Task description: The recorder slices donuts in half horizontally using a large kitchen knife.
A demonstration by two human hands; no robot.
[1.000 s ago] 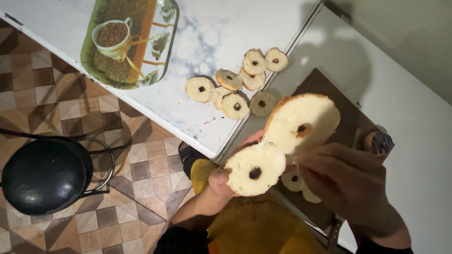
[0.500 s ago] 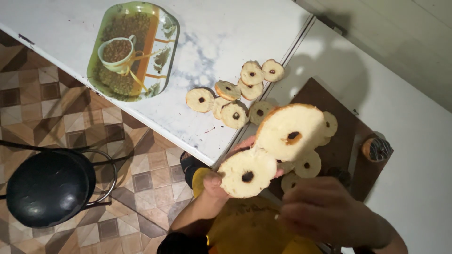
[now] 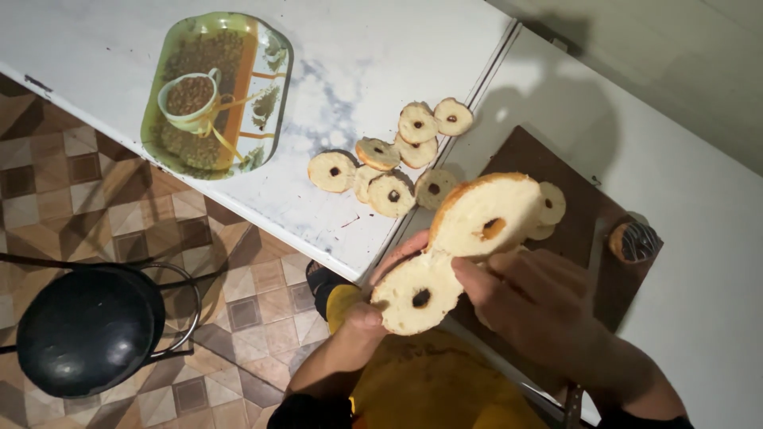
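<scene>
Right now the left hand (image 3: 373,318) is gripping the lower bagel half (image 3: 417,292) by its edge, grip clenched around it, cut face up. The right hand (image 3: 540,306) is grasping the upper bagel half (image 3: 486,214), which is tilting above a dark brown cutting board (image 3: 588,214). Both halves are touching each other near the desk (image 3: 373,63) edge. Sliced rounds (image 3: 391,159) are lying in a cluster on the white desk, near a green tray (image 3: 218,91). A black stool (image 3: 83,330) is standing on the tiled floor (image 3: 119,206).
</scene>
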